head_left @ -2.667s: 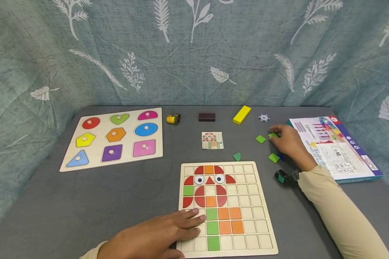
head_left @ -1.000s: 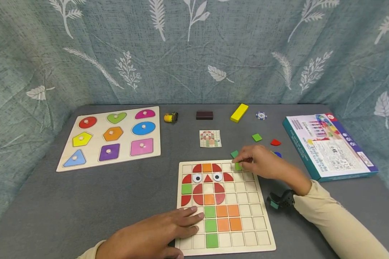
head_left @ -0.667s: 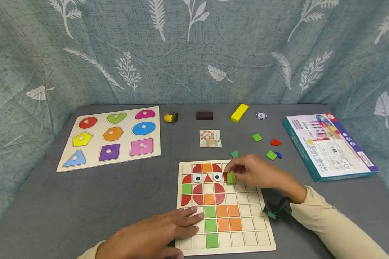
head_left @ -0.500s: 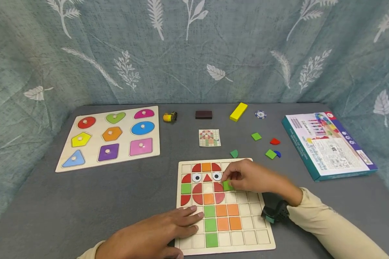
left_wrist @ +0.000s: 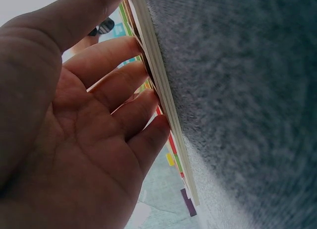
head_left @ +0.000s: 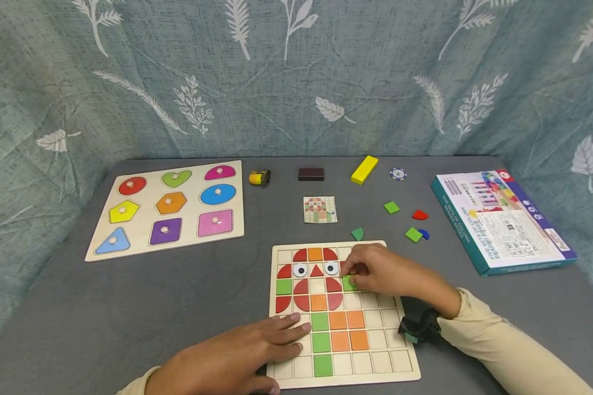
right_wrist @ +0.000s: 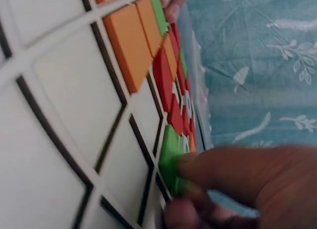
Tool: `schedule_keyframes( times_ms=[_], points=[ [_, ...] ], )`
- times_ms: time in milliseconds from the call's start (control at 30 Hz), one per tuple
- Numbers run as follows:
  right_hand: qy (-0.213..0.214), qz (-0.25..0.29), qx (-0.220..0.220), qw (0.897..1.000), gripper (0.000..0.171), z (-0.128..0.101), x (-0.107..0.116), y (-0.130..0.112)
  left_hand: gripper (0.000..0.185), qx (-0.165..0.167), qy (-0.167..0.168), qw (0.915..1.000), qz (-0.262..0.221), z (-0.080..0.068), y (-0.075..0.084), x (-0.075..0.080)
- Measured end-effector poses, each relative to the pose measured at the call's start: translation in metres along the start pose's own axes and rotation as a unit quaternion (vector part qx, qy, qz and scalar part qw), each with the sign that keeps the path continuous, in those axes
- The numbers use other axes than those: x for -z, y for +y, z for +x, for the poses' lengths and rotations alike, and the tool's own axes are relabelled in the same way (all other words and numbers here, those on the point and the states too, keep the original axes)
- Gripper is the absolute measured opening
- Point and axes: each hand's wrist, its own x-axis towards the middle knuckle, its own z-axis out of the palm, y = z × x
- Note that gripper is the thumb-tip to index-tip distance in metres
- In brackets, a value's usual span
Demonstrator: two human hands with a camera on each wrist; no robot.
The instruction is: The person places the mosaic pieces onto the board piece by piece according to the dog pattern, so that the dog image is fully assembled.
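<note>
A wooden grid board (head_left: 394, 367) with red, orange and green tiles set in an animal pattern lies before me. My right hand (head_left: 387, 271) pinches a green square tile (head_left: 348, 283) at a cell in the third row, right of the red curved pieces. In the right wrist view the thumb lies against this green tile (right_wrist: 170, 152), which sits at the cell's dividers. My left hand (head_left: 237, 354) rests with spread, relaxed fingers on the board's lower left; the left wrist view shows its fingertips along the board's edge (left_wrist: 166, 90).
Green square tiles (head_left: 392, 208), a red piece (head_left: 420, 215), a blue piece (head_left: 424, 234) and a green curved piece (head_left: 358, 234) lie beyond the board. A pattern card (head_left: 319, 210), yellow block (head_left: 364, 170), dark block (head_left: 311, 174), poker chip (head_left: 398, 174), shape puzzle (head_left: 143, 244), toy (head_left: 259, 178) and box (head_left: 504, 219) surround them.
My right hand took a green square from the loose tiles, carried it left and toward me over the board, and brought it to the third-row cell. The left hand stayed put.
</note>
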Motion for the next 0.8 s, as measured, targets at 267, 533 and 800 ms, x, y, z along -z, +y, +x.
schedule_keyframes(
  times_ms=[267,533,800],
  points=[
    [0.029,-0.005,0.017,0.999,0.012,0.0,-0.001,0.005,0.058,-0.002,-0.004,1.0,0.004,0.0,0.0,0.0],
    [0.097,-0.029,-0.047,0.994,0.011,-0.003,0.021,0.025,0.058,-0.005,-0.005,0.9999,0.014,0.0,0.0,0.0],
    [0.169,-0.098,-0.132,0.972,0.021,-0.014,0.045,0.054,0.058,-0.007,0.0,0.9999,0.008,-0.001,0.0,0.0]
  ],
)
